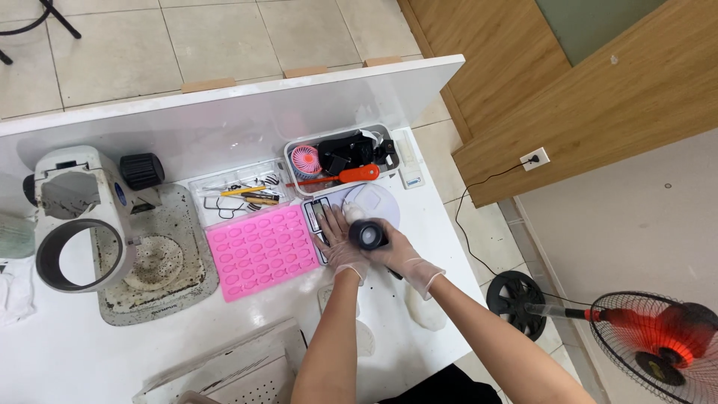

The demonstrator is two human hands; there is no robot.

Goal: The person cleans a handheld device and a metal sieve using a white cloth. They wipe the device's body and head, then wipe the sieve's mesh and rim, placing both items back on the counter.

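From the head view, the gloved right hand [400,254] is gripping a black cylindrical eyepiece [368,234] just right of the pink silicone mould [262,251], while the gloved left hand [338,238] is lying flat, fingers spread, on the small scale [320,217] beside that mould.

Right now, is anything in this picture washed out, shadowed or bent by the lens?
Head view: bright light bleaches the glossy white table, soft shadows lie below its raised back panel, the wide lens bows straight edges, and the red floor fan looks blurred; the gloved hands holding a black cylinder stay sharp.
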